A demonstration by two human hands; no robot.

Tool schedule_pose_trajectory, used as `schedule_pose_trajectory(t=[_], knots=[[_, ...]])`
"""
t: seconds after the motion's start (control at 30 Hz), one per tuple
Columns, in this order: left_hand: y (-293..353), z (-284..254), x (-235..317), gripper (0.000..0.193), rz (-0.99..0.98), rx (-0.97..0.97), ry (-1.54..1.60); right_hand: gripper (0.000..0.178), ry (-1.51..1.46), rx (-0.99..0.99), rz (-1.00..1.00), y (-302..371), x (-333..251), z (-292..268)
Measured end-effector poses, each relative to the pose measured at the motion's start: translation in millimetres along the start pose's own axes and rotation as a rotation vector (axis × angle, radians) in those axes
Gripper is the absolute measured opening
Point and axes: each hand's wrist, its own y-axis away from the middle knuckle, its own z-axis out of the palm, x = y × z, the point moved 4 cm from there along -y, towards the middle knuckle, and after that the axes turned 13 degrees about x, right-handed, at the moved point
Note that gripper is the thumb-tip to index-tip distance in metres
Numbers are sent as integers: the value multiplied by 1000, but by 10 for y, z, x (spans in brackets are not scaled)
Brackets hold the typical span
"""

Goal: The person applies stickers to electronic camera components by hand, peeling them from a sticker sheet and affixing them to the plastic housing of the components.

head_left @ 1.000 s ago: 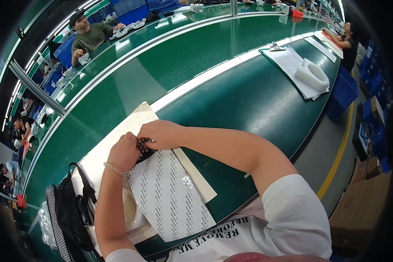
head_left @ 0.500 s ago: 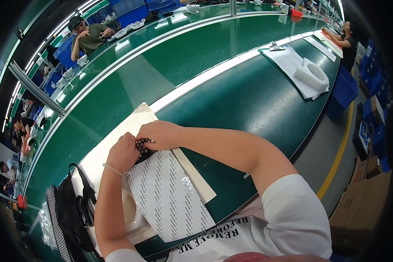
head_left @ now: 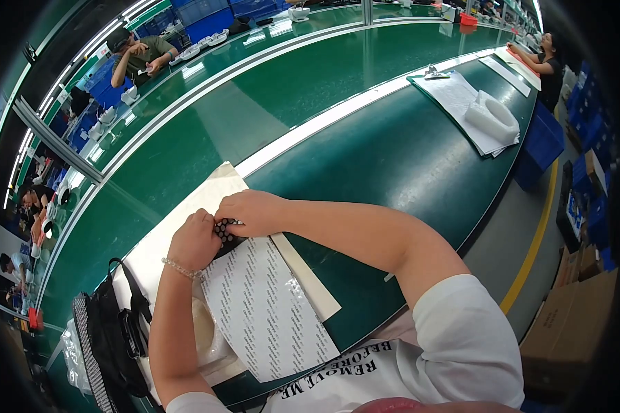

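Observation:
My left hand (head_left: pixel 194 241) and my right hand (head_left: pixel 255 212) meet close together over the work surface. Their bent fingers pinch a small black sheet with grey round dots (head_left: pixel 222 242), partly covered by the fingers. Just below it lies a white sheet printed with slanted rows of small marks (head_left: pixel 269 313), curving toward my body. Beneath both is a larger cream paper sheet (head_left: pixel 308 281). What the fingertips do on the dots is too small to make out.
Left of my forearm are a black strapped bag (head_left: pixel 110 330) and clear plastic wrap (head_left: pixel 76 358). A clipboard with papers (head_left: pixel 451 100) and a white foam loop (head_left: pixel 492 118) rest at the table's far right. Co-workers sit across the green line (head_left: pixel 255 103); cardboard boxes (head_left: pixel 572 330) stand right.
My hands and the sheets stay almost still. Across the line, a co-worker's hands have shifted, one raised nearer the head.

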Motion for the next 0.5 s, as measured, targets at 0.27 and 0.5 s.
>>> schedule_pose_trajectory(t=[0.27,0.5], knots=[[-2,-4,14,17,9,3,6,22,-6,-4,-5,3,4,-8],[1,-1,12,16,10,8,12,22,-2,-16,-5,1,18,14]])
